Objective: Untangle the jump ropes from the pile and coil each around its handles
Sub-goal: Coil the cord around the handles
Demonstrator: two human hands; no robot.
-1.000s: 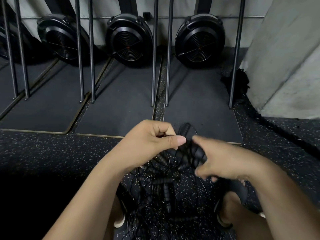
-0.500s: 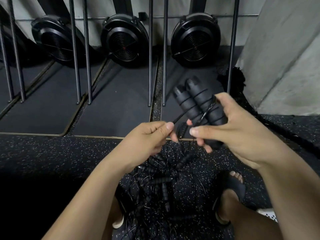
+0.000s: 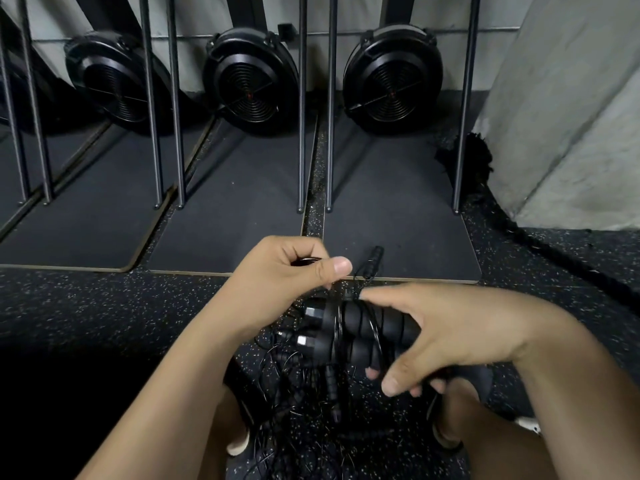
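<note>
L hand (image 3: 287,271) was fisted, thumb on index, pinching thin cord (image 3: 306,261). R hand (image 3: 450,336) gripped two black foam handles (image 3: 363,327), side by side and level, cord looped over them, just above the pile (image 3: 311,393) on the floor (image 3: 104,306) btwn the feet. Another handle (image 3: 375,259) poked up behind. Arms hid the pile's edges; strands were too fine to trace. Red marks on fan (image 3: 249,77) hubs were too small to read.
</note>
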